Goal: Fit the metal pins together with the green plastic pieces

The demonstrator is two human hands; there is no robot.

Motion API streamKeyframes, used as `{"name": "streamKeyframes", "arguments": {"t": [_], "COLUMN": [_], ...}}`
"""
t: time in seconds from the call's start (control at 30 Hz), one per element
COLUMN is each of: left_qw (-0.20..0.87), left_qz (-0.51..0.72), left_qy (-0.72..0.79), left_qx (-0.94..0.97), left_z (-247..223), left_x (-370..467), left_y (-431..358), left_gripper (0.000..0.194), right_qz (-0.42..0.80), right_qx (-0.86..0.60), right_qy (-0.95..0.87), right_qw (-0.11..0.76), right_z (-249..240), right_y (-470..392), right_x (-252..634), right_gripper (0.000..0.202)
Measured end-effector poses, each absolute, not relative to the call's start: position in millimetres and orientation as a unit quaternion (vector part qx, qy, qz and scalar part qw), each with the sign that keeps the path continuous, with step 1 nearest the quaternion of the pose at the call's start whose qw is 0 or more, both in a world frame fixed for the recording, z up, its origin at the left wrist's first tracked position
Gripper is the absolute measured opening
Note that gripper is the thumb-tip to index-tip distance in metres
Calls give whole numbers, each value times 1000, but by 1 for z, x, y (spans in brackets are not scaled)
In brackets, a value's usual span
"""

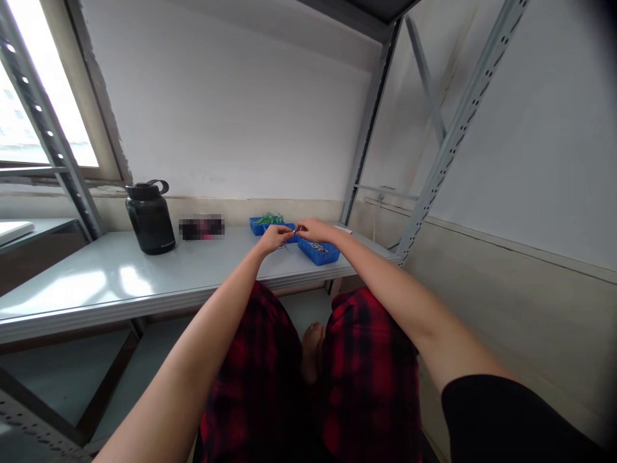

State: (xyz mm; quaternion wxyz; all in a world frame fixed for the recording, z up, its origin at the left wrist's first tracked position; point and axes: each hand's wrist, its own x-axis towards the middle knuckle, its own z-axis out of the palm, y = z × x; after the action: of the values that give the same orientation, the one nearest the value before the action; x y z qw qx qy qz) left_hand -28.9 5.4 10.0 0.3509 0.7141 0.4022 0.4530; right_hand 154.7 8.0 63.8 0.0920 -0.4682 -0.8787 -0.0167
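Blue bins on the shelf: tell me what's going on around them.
A person's left hand and right hand are brought together above the shelf, with their fingertips meeting at a small shiny piece, too small to identify. The bin just below the right hand holds small pieces; another bin, farther back, holds green ones. A black bottle stands upright off to the left.

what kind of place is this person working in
Probably a small workshop or storeroom corner: the worktop is a shelf of a metal rack with slotted uprights, and blue bins of small parts sit by the hands.
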Motion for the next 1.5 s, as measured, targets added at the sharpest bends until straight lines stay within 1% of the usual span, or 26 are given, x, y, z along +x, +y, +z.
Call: {"name": "streamKeyframes", "arguments": {"t": [0.17,0.33,0.5,0.63,0.77,0.93,1.33,1.5], "left_qw": [353,366,379,364,343,351,364,361], "left_qz": [440,439,450,433,419,418,419,420], "left_qy": [393,388,409,416,425,422,432,439], "left_qx": [726,723,698,712,725,724,711,708], "left_z": [7,8,9,10,11,9,11,11], "left_x": [-29,-28,-27,-28,-29,-30,-29,-29], "left_y": [10,8,6,5,4,5,3,4], "left_gripper": [23,21,29,19,24,26,15,16], "right_qz": [-13,-8,3,3,22,57,62,45], "right_qx": [-469,-469,-471,-474,-490,-501,-500,-505], "right_qy": [-879,-881,-881,-879,-870,-863,-864,-862], "right_qw": [84,67,50,56,55,27,15,1], "right_z": [64,65,65,65,67,69,70,70], "right_y": [7,6,7,10,9,8,9,11], "right_x": [153,153,154,157,161,165,169,171], "right_gripper": [29,21,18,17,17,18,15,15]}}
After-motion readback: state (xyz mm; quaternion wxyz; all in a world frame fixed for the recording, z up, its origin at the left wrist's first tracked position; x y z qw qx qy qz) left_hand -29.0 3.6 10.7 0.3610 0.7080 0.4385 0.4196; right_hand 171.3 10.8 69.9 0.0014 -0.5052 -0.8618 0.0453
